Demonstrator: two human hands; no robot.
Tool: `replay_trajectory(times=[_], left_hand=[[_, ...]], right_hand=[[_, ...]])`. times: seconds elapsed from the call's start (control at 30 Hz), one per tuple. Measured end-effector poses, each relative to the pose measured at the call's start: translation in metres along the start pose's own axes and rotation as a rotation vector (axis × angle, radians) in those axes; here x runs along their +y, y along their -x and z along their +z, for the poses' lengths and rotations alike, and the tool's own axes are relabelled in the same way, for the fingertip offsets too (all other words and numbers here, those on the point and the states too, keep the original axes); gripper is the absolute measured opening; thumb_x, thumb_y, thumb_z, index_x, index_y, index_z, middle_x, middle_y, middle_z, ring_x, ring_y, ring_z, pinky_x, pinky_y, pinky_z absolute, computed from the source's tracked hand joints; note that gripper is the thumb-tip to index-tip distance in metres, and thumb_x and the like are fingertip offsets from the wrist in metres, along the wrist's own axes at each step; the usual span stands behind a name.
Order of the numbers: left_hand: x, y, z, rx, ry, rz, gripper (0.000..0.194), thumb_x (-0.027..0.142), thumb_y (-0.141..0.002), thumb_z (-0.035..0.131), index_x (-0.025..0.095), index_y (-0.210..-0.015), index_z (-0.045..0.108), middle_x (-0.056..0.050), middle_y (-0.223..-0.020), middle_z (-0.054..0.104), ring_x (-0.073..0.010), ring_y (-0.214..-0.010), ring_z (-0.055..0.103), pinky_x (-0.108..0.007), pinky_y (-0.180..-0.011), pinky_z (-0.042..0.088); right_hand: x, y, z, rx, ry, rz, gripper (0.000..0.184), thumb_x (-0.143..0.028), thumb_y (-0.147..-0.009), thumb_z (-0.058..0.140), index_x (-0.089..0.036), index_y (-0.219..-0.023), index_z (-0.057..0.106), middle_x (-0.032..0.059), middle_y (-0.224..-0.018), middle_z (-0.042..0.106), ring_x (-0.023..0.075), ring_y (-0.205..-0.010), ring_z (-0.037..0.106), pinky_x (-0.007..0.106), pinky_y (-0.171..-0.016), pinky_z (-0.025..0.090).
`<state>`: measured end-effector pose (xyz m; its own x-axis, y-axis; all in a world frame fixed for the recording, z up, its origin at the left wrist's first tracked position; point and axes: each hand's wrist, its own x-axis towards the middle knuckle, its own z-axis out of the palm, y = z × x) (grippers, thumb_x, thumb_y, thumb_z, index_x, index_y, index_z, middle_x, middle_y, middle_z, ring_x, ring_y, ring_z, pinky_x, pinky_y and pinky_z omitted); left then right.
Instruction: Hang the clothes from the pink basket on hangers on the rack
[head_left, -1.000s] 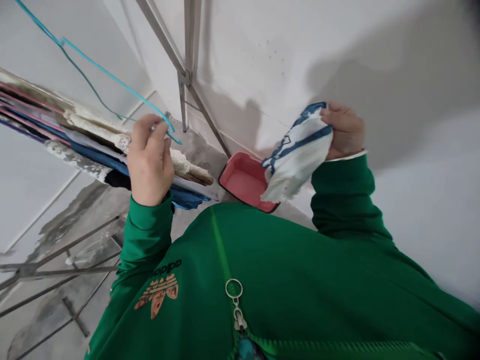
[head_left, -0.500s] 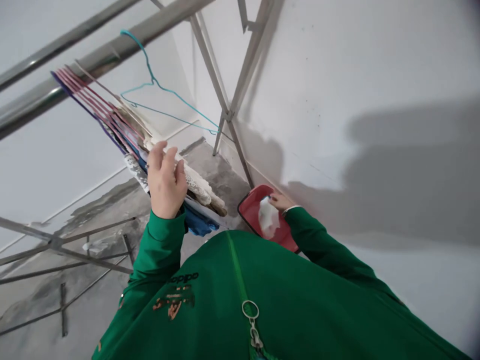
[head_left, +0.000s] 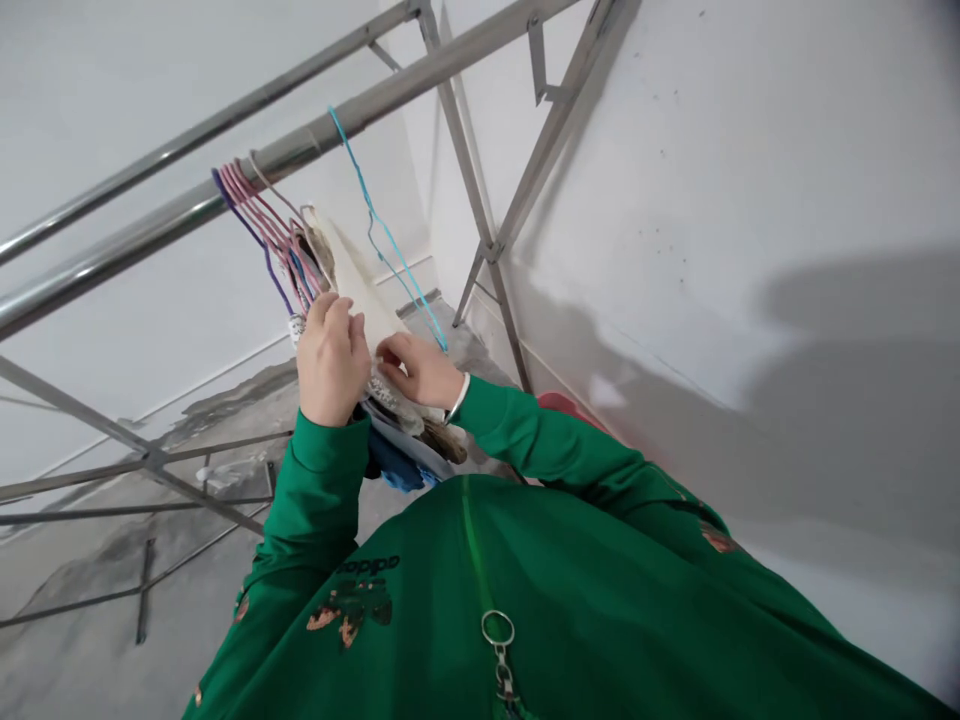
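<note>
My left hand (head_left: 331,360) is at the row of hanging clothes, its fingers bent over a cream-white garment (head_left: 364,290). Close to its right, my right hand (head_left: 421,370) has thumb and forefinger drawn together at the same garment's edge. Exactly what the fingertips grip is partly hidden. Behind my left hand, pink hangers (head_left: 259,215) and a purple hanger (head_left: 251,235) hook over the metal rail (head_left: 180,210). Blue cloth (head_left: 401,465) and brown cloth (head_left: 444,440) hang below my hands. A bare turquoise hanger (head_left: 390,235) hangs to the right on the rail.
The rack's crossed legs (head_left: 491,250) stand near the wall corner. More metal crossbars (head_left: 154,458) are low at left above the stained grey floor (head_left: 67,640). A red basin (head_left: 566,405) is partly hidden behind my right sleeve. White wall (head_left: 750,180) rises at right.
My right hand has left the red basin, where it was at a white cloth, and moved up-left to the hanging clothes. My left hand's fingers are closer together. The turquoise hanger has turned more edge-on.
</note>
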<state>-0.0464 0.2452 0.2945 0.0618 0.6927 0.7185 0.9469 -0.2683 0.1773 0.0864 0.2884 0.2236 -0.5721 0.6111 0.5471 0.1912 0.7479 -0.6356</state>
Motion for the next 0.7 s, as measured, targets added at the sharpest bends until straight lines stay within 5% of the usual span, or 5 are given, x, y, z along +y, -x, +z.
replay_trajectory(times=[0.13, 0.37, 0.47, 0.57, 0.7], left_hand=[[-0.021, -0.006, 0.005, -0.039, -0.015, -0.067, 0.043, 0.031, -0.084, 0.06, 0.019, -0.124, 0.052, -0.014, -0.114, 0.064, -0.0295, -0.111, 0.06, -0.047, -0.099, 0.047], [-0.034, -0.007, 0.012, -0.132, 0.093, -0.172, 0.062, 0.026, -0.072, 0.069, 0.019, -0.13, 0.05, -0.003, -0.082, 0.061, -0.022, -0.087, 0.06, -0.039, -0.084, 0.051], [-0.029, -0.005, 0.018, -0.098, 0.015, -0.18, 0.053, 0.029, -0.066, 0.074, 0.017, -0.115, 0.057, -0.004, -0.082, 0.058, -0.027, -0.092, 0.058, -0.045, -0.086, 0.049], [-0.024, -0.002, 0.02, -0.08, -0.091, -0.171, 0.027, 0.034, -0.066, 0.075, 0.018, -0.079, 0.058, -0.006, -0.081, 0.056, -0.0283, -0.091, 0.056, -0.048, -0.089, 0.047], [-0.018, 0.01, 0.017, -0.028, -0.107, -0.053, 0.038, 0.037, -0.074, 0.069, 0.021, -0.056, 0.04, -0.005, -0.076, 0.055, -0.0238, -0.086, 0.053, -0.042, -0.084, 0.047]], right_hand=[[0.006, 0.006, 0.006, -0.07, -0.017, 0.046, 0.019, -0.012, -0.082, 0.043, -0.016, -0.09, 0.06, 0.0086, -0.091, 0.066, 0.0191, -0.086, 0.058, 0.034, -0.081, 0.047], [0.012, 0.018, 0.004, 0.026, -0.183, 0.133, 0.011, -0.021, -0.085, 0.048, -0.017, -0.093, 0.055, 0.0061, -0.092, 0.064, 0.0161, -0.085, 0.059, 0.031, -0.082, 0.049], [0.013, 0.018, 0.004, 0.071, -0.26, 0.109, 0.025, -0.031, -0.087, 0.052, -0.015, -0.106, 0.051, 0.0081, -0.099, 0.061, 0.0152, -0.086, 0.059, 0.031, -0.081, 0.051], [0.014, 0.019, 0.004, 0.084, -0.275, 0.052, 0.033, -0.033, -0.086, 0.055, -0.015, -0.113, 0.048, 0.0106, -0.11, 0.057, 0.0149, -0.088, 0.058, 0.032, -0.082, 0.052], [0.013, 0.023, 0.003, 0.099, -0.277, 0.035, 0.036, -0.03, -0.086, 0.057, -0.018, -0.118, 0.046, 0.011, -0.117, 0.053, 0.0145, -0.091, 0.057, 0.032, -0.083, 0.054]])
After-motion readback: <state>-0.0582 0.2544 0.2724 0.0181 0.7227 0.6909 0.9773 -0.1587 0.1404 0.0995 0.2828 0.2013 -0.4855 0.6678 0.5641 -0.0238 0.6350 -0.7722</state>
